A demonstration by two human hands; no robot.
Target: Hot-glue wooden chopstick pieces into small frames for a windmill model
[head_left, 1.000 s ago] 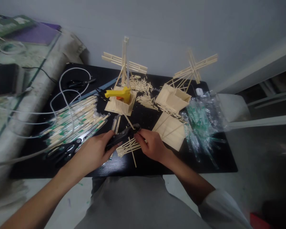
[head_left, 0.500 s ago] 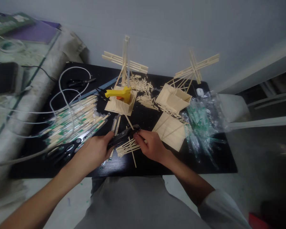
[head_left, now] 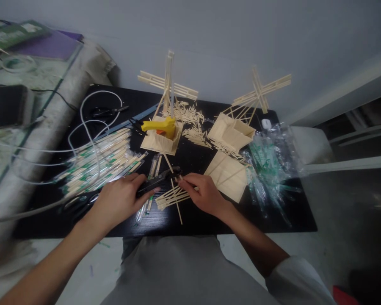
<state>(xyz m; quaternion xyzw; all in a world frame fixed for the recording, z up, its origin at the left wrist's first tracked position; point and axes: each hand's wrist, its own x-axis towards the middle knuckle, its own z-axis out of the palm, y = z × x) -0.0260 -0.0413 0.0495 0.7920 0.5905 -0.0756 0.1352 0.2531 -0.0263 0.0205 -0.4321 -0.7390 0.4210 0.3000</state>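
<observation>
My left hand (head_left: 122,195) is wrapped round the handles of black hand cutters (head_left: 154,183), whose jaws point right. Close by the jaws, my right hand (head_left: 205,192) is closed in a pinch on a short bit of wooden stick (head_left: 179,178), mostly hidden by the fingers. Another thin wooden stick (head_left: 167,162) slants down to the jaws from the yellow glue gun side. Below them, a lattice of crossed sticks (head_left: 169,198) lies on the black table (head_left: 120,226). A wooden stick panel (head_left: 233,178) lies right of my right hand.
Two stick windmill models stand behind, one with a box base (head_left: 231,131), the other with a yellow glue gun (head_left: 158,124) on it. Cut stick pieces (head_left: 190,114) lie between. Wrapped sticks (head_left: 98,159), scissors (head_left: 109,111) and a white cable (head_left: 82,114) are left; plastic wrappers (head_left: 266,156) right.
The cutters and my left hand have shifted slightly left, and the left fingers have loosened on the handles. My right hand stays near the jaws, still pinching.
</observation>
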